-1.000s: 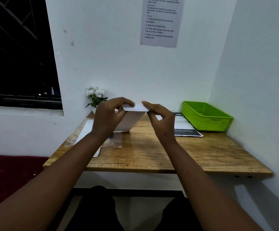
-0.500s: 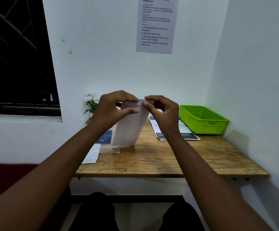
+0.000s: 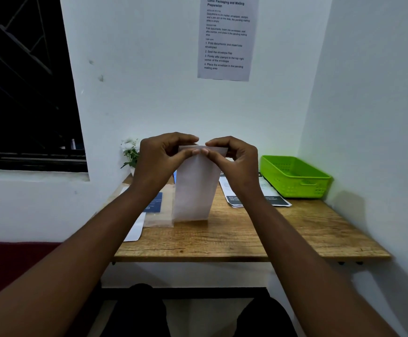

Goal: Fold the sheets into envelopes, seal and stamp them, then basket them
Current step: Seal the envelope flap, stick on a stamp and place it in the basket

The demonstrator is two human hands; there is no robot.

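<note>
A white envelope (image 3: 193, 190) hangs upright above the wooden desk (image 3: 234, 237), its long side vertical. My left hand (image 3: 161, 159) and my right hand (image 3: 232, 159) both pinch its top edge, thumbs meeting at the folded flap. A green plastic basket (image 3: 295, 176) sits at the desk's back right corner with nothing visible inside. Printed sheets (image 3: 266, 193) lie on the desk behind my right hand.
A clear packet with a blue card (image 3: 156, 205) and a white sheet (image 3: 135, 229) lie at the desk's left. A small white-flowered plant (image 3: 130, 152) stands at the back left. An instruction notice (image 3: 225, 37) hangs on the wall. Walls close in behind and on the right.
The envelope swung from flat and tilted to hanging upright. Both hands rose slightly with it, and the thumbs came together at the top flap.
</note>
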